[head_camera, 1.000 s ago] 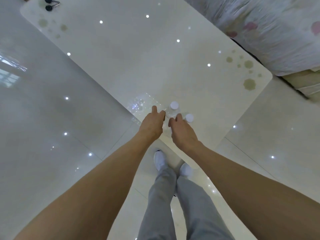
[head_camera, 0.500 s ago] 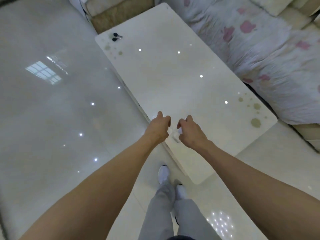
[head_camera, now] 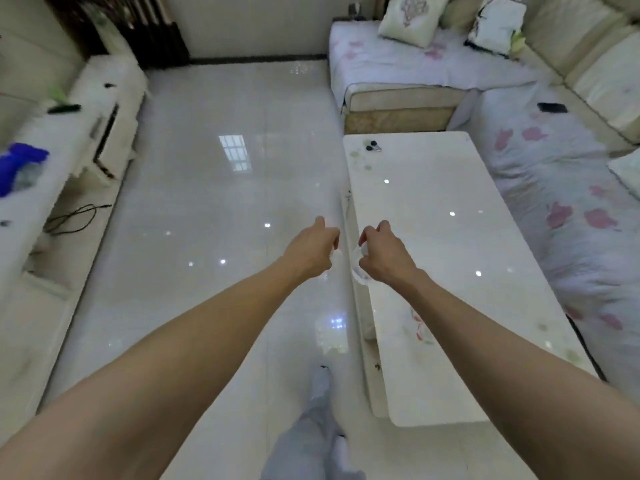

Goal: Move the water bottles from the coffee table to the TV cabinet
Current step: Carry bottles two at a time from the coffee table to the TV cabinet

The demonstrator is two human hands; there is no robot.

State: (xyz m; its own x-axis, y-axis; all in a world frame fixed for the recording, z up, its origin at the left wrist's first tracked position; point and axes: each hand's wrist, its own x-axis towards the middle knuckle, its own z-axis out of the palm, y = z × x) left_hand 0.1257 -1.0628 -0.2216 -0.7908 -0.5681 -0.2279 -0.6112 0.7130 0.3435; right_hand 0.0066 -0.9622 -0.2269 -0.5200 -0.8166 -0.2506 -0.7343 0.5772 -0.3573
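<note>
Both arms reach forward from the bottom of the view, the hands side by side near the left long edge of the worktop (head_camera: 433,237), a glossy white coffee table. The left hand (head_camera: 311,251) is curled into a closed grip over the tiled floor (head_camera: 207,202), just off the worktop's left edge; a sliver of something clear and pale shows at its fingers, probably the neck of a water bottle, but the blur leaves it uncertain. The right hand (head_camera: 384,254) is closed around a clear water bottle (head_camera: 360,268), whose white cap peeps out between thumb and fingers and whose transparent body hangs below the fist, right over the worktop's left edge. The two hands are near each other but apart.

On the worktop, a small dark pair of objects (head_camera: 373,146) lies near the far left corner; the rest of its surface shows only light reflections and faint printed patterns. A sofa (head_camera: 554,202) with a pink-flowered cover runs along the worktop's right long edge and round its far end, with cushions at the back and a dark flat object (head_camera: 552,107) on the seat. Across the floor, at the left side of the view, stands the white TV cabinet (head_camera: 41,188), with a blurred blue item (head_camera: 19,166) on its top. The person's grey trouser legs (head_camera: 311,438) show below, on the floor beside the worktop's near left corner.
</note>
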